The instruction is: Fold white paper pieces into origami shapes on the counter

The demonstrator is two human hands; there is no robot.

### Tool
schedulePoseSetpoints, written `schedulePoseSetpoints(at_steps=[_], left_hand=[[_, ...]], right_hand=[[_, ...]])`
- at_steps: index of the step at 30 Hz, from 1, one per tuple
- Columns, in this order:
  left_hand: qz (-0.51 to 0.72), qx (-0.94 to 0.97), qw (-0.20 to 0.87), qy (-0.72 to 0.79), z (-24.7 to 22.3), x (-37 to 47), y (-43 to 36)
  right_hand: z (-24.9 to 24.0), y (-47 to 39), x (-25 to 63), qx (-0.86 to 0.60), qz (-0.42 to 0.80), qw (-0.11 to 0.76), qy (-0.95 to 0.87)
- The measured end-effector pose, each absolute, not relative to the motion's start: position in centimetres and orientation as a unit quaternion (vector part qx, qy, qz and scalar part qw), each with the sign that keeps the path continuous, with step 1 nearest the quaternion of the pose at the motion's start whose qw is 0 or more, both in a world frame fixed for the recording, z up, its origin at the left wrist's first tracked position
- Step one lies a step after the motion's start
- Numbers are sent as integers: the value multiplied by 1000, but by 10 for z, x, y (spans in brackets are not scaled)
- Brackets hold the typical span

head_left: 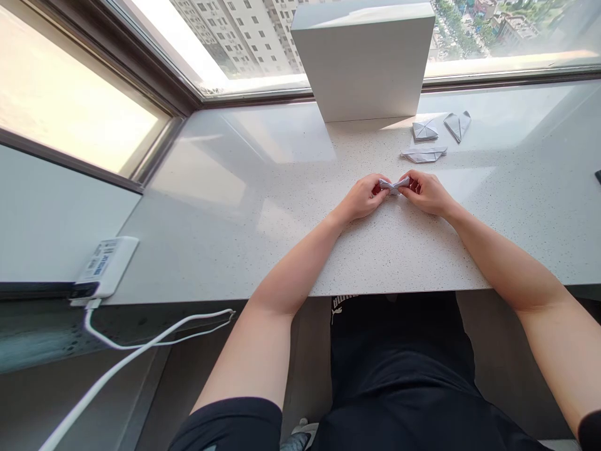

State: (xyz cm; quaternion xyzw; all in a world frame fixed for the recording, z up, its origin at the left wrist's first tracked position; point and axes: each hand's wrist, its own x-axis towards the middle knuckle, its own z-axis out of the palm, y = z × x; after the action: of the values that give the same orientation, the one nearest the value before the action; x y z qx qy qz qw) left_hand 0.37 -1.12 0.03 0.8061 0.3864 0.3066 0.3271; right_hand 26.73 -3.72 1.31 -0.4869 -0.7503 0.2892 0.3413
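A small folded white paper piece (394, 186) is pinched at both ends, just above the speckled white countertop (282, 250). My left hand (366, 195) is closed on its left end, with the thumb in front. On its right end my right hand (425, 191) is closed in the same way. Beyond my hands lie a long, boat-like folded paper (424, 155), a square folded paper (425, 129) and a pointed folded paper (457, 126).
A large white box (369, 69) stands at the window behind the folded papers. At the left edge of the counter is a white device (110, 266) with a white cable (136, 346) hanging below. A dark object (598, 177) shows at the far right.
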Motion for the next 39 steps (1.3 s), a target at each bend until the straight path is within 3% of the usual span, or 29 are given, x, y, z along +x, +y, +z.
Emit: schedulePoseSetpoints(at_steps=[26, 39], left_hand=[[306, 805, 353, 366, 3, 4, -12], [356, 758, 397, 375, -2, 4, -8]], right_hand=[[17, -38, 271, -488, 288, 306, -765], [20, -34, 273, -480, 420, 376, -672]])
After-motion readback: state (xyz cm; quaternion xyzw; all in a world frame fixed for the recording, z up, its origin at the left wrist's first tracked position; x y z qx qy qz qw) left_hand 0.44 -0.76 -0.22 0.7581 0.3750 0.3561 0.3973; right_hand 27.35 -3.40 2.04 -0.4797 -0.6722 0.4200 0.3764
